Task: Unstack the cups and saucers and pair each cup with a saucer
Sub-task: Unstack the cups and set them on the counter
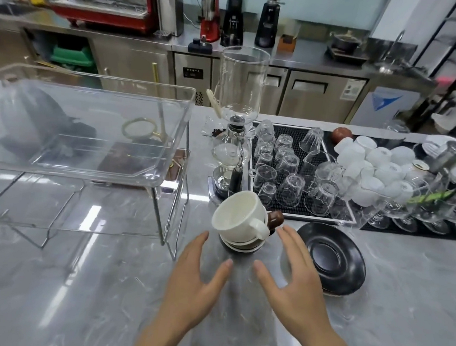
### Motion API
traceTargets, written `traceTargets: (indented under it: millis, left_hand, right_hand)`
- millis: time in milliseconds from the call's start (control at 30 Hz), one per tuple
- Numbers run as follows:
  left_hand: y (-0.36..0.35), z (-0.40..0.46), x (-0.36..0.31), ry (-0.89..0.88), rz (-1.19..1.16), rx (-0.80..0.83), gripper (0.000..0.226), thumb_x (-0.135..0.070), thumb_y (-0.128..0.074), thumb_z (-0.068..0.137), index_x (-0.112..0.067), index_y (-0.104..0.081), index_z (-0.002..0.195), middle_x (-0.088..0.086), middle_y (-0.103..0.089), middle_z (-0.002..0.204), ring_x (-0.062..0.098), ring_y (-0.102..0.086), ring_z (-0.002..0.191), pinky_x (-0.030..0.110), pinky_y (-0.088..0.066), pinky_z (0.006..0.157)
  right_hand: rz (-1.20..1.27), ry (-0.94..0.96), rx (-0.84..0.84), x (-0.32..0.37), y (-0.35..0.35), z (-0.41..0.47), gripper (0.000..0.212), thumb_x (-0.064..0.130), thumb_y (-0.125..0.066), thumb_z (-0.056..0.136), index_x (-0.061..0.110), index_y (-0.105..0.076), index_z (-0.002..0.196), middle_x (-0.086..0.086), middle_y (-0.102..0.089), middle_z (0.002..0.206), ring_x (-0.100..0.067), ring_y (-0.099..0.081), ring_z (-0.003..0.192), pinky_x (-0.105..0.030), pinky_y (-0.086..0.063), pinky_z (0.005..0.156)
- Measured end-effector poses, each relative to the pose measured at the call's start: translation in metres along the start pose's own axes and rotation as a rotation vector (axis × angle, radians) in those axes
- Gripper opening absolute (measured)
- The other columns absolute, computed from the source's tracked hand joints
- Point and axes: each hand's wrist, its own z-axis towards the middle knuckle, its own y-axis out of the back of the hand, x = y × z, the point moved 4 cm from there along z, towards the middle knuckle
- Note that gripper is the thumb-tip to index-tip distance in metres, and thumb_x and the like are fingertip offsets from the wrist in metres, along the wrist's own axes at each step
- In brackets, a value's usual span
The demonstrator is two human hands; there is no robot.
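A stack of cups stands on the grey marble counter in front of me, tilted to the left. The top cup (pixel 236 215) is white with its handle facing right. Under it sits a brown cup, of which only the handle (pixel 275 218) shows, and more cup rims lie below. To the right rests a stack of saucers with a black saucer (pixel 332 258) on top. My left hand (pixel 198 278) hovers just below and left of the cup stack, fingers spread. My right hand (pixel 292 277) hovers between the cups and the saucers, also spread. Neither hand touches anything.
A glass siphon coffee maker (pixel 235 123) stands right behind the cups. A black mat (pixel 293 133) with several upturned glasses and white cups lies at the back right. A clear plastic box (pixel 87 124) on a wire stand occupies the left.
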Motion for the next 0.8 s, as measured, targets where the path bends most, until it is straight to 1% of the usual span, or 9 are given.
traceTargets:
  millis: [100,167,267,400,467,567,633,700,800]
  left_hand:
    - [-0.003,0.011,0.001,0.059,-0.116,0.003,0.086,-0.069,-0.062,0.074,-0.028,-0.044,0.147,-0.014,-0.051,0.147,0.003,-0.047,0.134,0.033,-0.041,0.113]
    - [-0.005,0.019,-0.002,0.081,-0.193,0.005,0.082,-0.068,-0.064,0.071,-0.032,-0.047,0.142,-0.017,-0.054,0.141,-0.001,-0.050,0.130,0.031,-0.043,0.110]
    - [-0.006,0.030,-0.009,0.095,-0.275,0.019,0.069,-0.064,-0.070,0.067,-0.042,-0.051,0.130,-0.026,-0.058,0.130,-0.011,-0.050,0.123,0.027,-0.043,0.107]
    - [-0.009,0.043,-0.012,0.120,-0.360,0.029,0.071,-0.058,-0.078,0.062,-0.036,-0.056,0.126,-0.021,-0.063,0.124,-0.005,-0.057,0.119,0.036,-0.047,0.108]
    - [-0.011,0.048,-0.013,0.130,-0.399,0.044,0.072,-0.056,-0.082,0.061,-0.034,-0.058,0.125,-0.018,-0.065,0.123,0.000,-0.060,0.119,0.039,-0.049,0.107]
    - [-0.012,0.051,-0.013,0.141,-0.448,0.058,0.072,-0.052,-0.085,0.058,-0.033,-0.060,0.123,-0.017,-0.067,0.121,-0.001,-0.061,0.117,0.035,-0.050,0.106]
    - [-0.012,0.052,-0.013,0.153,-0.484,0.080,0.073,-0.050,-0.086,0.057,-0.031,-0.061,0.123,-0.016,-0.067,0.122,-0.002,-0.061,0.116,0.031,-0.051,0.103]
    - [-0.012,0.053,-0.014,0.164,-0.518,0.101,0.075,-0.049,-0.086,0.056,-0.031,-0.061,0.124,-0.015,-0.067,0.122,-0.001,-0.061,0.117,0.028,-0.052,0.099]
    - [-0.012,0.053,-0.015,0.172,-0.555,0.116,0.075,-0.047,-0.088,0.055,-0.031,-0.061,0.123,-0.016,-0.067,0.121,-0.003,-0.060,0.116,0.026,-0.053,0.097]
  right_hand:
    - [0.029,0.017,-0.013,0.006,0.000,0.010,0.059,0.051,-0.060,0.083,0.022,-0.056,0.134,0.010,-0.050,0.142,0.001,-0.039,0.137,-0.016,-0.028,0.113]
    - [0.041,0.031,-0.027,0.009,-0.001,0.016,0.051,0.049,-0.060,0.084,0.021,-0.060,0.128,0.010,-0.055,0.135,0.001,-0.043,0.132,-0.012,-0.029,0.110]
    - [0.048,0.049,-0.065,0.014,0.000,0.025,0.041,0.045,-0.061,0.086,0.021,-0.066,0.119,0.012,-0.059,0.125,0.002,-0.049,0.125,-0.014,-0.035,0.106]
    - [0.026,0.088,-0.102,0.018,0.001,0.031,0.029,0.040,-0.061,0.088,0.021,-0.070,0.108,0.023,-0.058,0.111,0.000,-0.056,0.110,-0.016,-0.040,0.097]
    - [0.038,0.089,-0.097,0.018,0.000,0.034,0.025,0.036,-0.062,0.089,0.020,-0.070,0.106,0.021,-0.060,0.106,0.000,-0.057,0.097,-0.015,-0.043,0.090]
    - [0.097,0.086,-0.088,0.019,-0.001,0.036,0.016,0.027,-0.066,0.089,0.018,-0.070,0.102,0.013,-0.063,0.095,-0.002,-0.057,0.080,-0.013,-0.044,0.076]
    - [0.136,0.093,-0.080,0.021,-0.001,0.037,0.010,0.021,-0.067,0.088,0.017,-0.070,0.097,0.011,-0.064,0.088,-0.006,-0.057,0.074,-0.012,-0.043,0.069]
    - [0.170,0.086,-0.060,0.022,-0.001,0.038,0.006,0.018,-0.067,0.089,0.018,-0.070,0.094,0.012,-0.064,0.083,-0.007,-0.058,0.073,-0.011,-0.042,0.067]
    - [0.149,0.102,-0.041,0.022,-0.002,0.038,0.005,0.015,-0.065,0.090,0.017,-0.069,0.093,0.017,-0.062,0.082,-0.001,-0.057,0.075,-0.007,-0.039,0.067]
